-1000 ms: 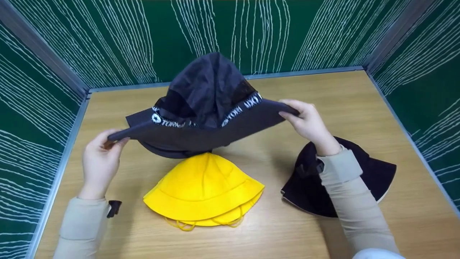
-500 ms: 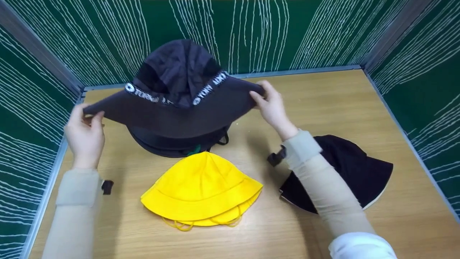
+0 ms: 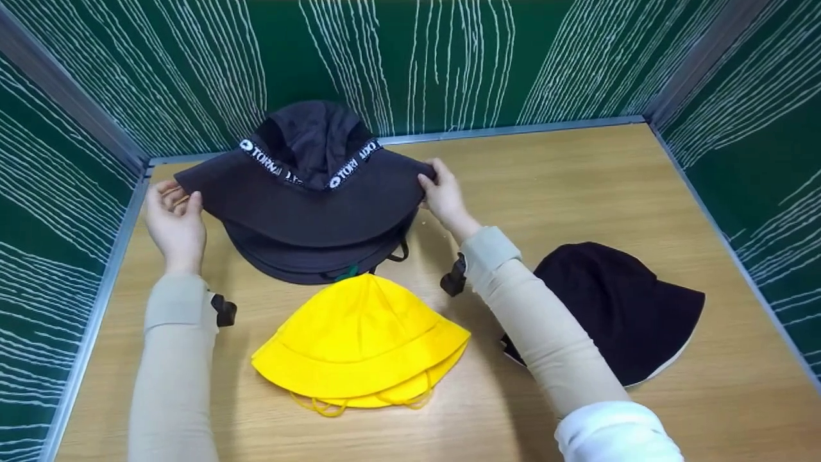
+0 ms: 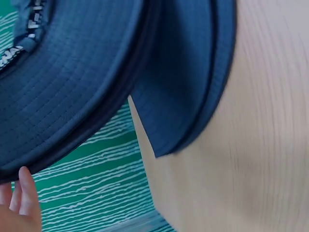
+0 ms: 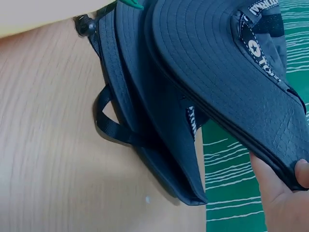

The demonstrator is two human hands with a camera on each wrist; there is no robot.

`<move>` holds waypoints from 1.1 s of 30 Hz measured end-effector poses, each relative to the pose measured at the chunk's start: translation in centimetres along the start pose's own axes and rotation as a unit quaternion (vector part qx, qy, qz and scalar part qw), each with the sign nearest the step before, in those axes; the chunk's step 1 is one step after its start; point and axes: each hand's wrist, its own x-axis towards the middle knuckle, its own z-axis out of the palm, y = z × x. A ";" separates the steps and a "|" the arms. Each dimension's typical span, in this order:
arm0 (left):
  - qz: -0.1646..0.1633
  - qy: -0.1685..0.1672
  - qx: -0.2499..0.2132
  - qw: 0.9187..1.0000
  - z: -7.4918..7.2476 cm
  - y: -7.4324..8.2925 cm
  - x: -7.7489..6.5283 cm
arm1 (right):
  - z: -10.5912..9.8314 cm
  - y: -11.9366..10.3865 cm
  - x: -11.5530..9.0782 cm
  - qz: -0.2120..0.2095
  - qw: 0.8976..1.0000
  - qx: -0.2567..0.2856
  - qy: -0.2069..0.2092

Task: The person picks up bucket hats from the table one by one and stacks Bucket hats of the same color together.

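Note:
A dark grey wide-brimmed sun hat [image 3: 308, 205], with white lettering round its crown, is at the back left in the head view. My left hand [image 3: 176, 221] holds the left end of its brim, thumb at the edge. At the opposite end my right hand [image 3: 442, 199] pinches the brim, thumb on top and fingers underneath, plain in the right wrist view. Below the brim lies another dark hat [image 5: 145, 111] with a black strap loop, its brim stacked in layers on the table; its crown is hidden by the held hat.
A yellow bucket hat [image 3: 362, 340] with thin cords lies at the front middle of the wooden table [image 3: 577, 179]. To the right is a black hat [image 3: 616, 308], partly behind my right sleeve. Green panels [image 3: 462, 70] with white lines enclose the back and sides.
Both hands have carried the grey sun hat left and back, then lowered it over the dark hat there. The yellow and black hats have stayed put.

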 end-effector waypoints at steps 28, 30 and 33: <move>-0.126 -0.199 0.046 0.971 0.0 -4.3 0.5 | 1.4 2.3 1.1 0.081 0.993 0.080 0.003; -0.134 -0.231 0.057 0.962 0.0 -4.6 0.4 | 1.4 2.7 1.0 0.084 0.994 0.074 0.002; -0.136 -0.257 0.084 0.953 0.0 -5.2 0.4 | 1.4 2.2 0.5 0.096 0.992 0.085 -0.004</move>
